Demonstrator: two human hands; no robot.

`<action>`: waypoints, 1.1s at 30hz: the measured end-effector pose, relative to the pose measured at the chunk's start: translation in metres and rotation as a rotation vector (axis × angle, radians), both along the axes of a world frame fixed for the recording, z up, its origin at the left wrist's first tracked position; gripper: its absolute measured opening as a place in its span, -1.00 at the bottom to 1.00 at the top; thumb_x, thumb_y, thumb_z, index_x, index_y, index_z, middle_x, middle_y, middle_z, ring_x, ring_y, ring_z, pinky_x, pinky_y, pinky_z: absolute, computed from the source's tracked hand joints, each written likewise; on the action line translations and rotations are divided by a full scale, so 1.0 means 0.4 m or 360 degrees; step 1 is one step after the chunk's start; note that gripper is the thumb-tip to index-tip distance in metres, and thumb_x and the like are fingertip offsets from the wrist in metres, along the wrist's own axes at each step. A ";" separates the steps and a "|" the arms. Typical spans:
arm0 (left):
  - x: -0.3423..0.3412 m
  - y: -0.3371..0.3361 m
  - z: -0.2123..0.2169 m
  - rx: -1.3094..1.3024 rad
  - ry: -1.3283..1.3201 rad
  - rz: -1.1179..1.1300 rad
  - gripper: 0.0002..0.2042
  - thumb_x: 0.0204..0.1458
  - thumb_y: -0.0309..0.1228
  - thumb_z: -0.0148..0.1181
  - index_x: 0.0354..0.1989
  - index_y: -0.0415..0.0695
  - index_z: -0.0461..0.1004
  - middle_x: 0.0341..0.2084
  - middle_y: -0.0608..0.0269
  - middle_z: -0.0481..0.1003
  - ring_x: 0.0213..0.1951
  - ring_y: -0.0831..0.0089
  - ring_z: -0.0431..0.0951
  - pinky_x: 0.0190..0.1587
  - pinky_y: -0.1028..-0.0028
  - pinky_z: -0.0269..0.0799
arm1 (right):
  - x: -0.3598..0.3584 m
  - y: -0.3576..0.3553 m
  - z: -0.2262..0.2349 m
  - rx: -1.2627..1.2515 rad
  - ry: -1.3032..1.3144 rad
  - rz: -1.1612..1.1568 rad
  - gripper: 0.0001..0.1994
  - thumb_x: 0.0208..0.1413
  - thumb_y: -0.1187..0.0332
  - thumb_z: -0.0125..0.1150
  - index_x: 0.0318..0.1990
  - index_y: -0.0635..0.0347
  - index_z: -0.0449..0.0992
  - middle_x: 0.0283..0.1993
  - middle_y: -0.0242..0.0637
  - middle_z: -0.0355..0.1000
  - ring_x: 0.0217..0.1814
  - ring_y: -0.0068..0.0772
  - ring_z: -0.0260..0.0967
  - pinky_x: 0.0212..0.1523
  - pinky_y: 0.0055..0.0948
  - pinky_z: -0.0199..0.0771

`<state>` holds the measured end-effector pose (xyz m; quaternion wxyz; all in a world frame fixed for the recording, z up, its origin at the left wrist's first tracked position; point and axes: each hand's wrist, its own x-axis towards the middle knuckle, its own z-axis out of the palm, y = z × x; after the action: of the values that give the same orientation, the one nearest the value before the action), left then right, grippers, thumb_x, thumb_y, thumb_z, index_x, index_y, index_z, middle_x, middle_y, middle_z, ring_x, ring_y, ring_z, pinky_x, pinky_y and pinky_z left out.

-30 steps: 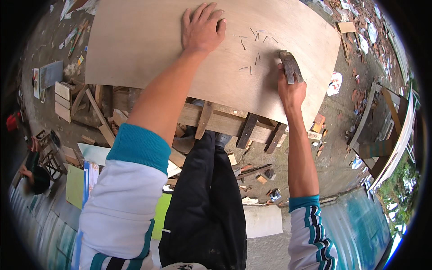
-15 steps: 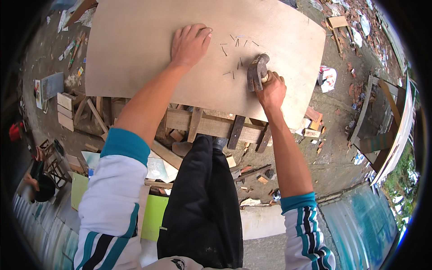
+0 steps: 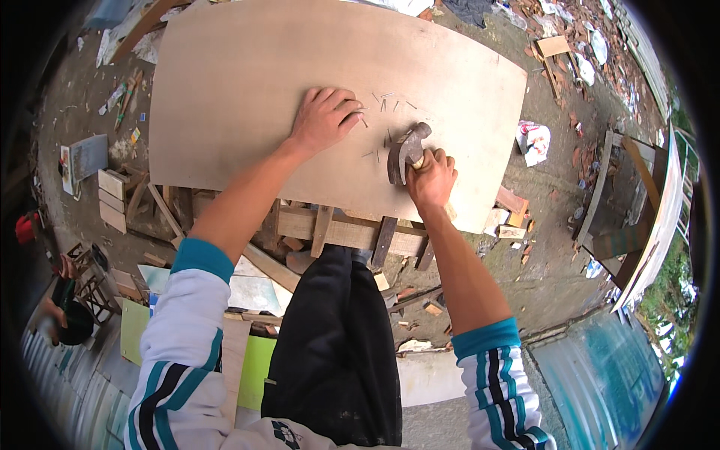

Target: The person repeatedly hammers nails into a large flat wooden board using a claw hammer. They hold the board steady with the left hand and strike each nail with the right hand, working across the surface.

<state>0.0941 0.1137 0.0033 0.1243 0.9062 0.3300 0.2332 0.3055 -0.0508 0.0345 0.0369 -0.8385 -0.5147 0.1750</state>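
Note:
A large tan wooden board (image 3: 232, 97) lies in front of me with several loose nails (image 3: 384, 103) scattered near its middle. My left hand (image 3: 324, 120) rests on the board at the left edge of these nails, fingers curled, the thumb and forefinger pinching at a nail (image 3: 365, 121). My right hand (image 3: 433, 178) is wrapped round the handle of a claw hammer (image 3: 405, 154), close to the dark metal head. The hammer is right of the nails, over the board; whether its head touches the surface I cannot tell.
Under the board's near edge runs a wooden frame (image 3: 345, 226) with short upright pieces. Wood scraps and rubble litter the ground. A white bag (image 3: 533, 142) lies to the right, a wooden structure (image 3: 630, 195) beyond it. Another person's hand (image 3: 54, 311) shows at far left.
My left hand has moved over the board toward the nails, its fingertips now at one of them. The hammer stays in my right hand, slightly nearer the nails. The view has shifted a little.

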 end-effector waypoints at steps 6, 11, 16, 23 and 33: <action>0.027 -0.020 0.018 -0.0187 -0.0010 0.0203 -0.89 0.09 -0.23 0.32 -0.28 0.06 0.62 -0.19 0.53 0.50 -0.05 0.46 0.44 0.01 0.31 0.23 | -0.008 0.004 0.006 -0.0028 0.0013 -0.0016 -0.68 -0.07 0.30 0.39 -0.12 0.10 0.55 -0.07 -0.24 0.40 0.07 -0.04 0.28 0.07 -0.06 0.28; 0.056 -0.016 0.047 -0.0224 0.0283 0.0161 -0.88 0.14 -0.28 0.26 -0.25 -0.02 0.60 -0.18 0.42 0.49 -0.06 0.41 0.43 -0.01 0.29 0.25 | -0.006 -0.004 -0.008 0.0070 -0.0087 0.0024 -0.69 -0.12 0.21 0.45 -0.23 0.07 0.56 -0.13 -0.26 0.40 0.03 -0.07 0.32 0.02 -0.07 0.30; 0.082 0.003 0.081 -0.0370 0.0563 0.0101 -0.84 0.19 -0.31 0.19 -0.20 -0.13 0.57 -0.16 0.29 0.49 -0.02 0.31 0.43 0.04 0.25 0.32 | -0.005 -0.010 -0.008 0.0084 -0.0091 0.0041 -0.69 -0.14 0.21 0.46 -0.23 0.07 0.55 -0.13 -0.26 0.40 0.02 -0.07 0.33 0.02 -0.07 0.30; 0.060 0.066 0.069 -0.0809 0.0018 0.0519 -0.80 0.28 -0.33 0.09 -0.04 -0.15 0.47 -0.33 0.19 0.53 -0.35 0.27 0.48 -0.19 0.25 0.44 | -0.009 -0.003 -0.008 0.0080 -0.0068 0.0019 -0.69 -0.15 0.24 0.46 -0.24 0.06 0.54 -0.13 -0.26 0.40 0.01 -0.07 0.33 0.01 -0.07 0.29; 0.083 0.298 0.117 -0.1809 -0.0392 0.0643 -0.67 0.23 -0.26 0.13 0.03 -0.19 0.60 -0.38 0.37 0.52 -0.45 0.64 0.39 -0.33 0.53 0.39 | -0.009 -0.006 -0.014 0.0116 -0.0093 0.0034 -0.68 -0.17 0.24 0.47 -0.23 0.07 0.55 -0.14 -0.25 0.40 -0.01 -0.05 0.32 0.00 -0.07 0.29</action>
<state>0.1274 0.2330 0.0503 0.5785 0.5842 0.5511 0.1428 0.3019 -0.0532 0.0291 0.0505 -0.8359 -0.5304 0.1319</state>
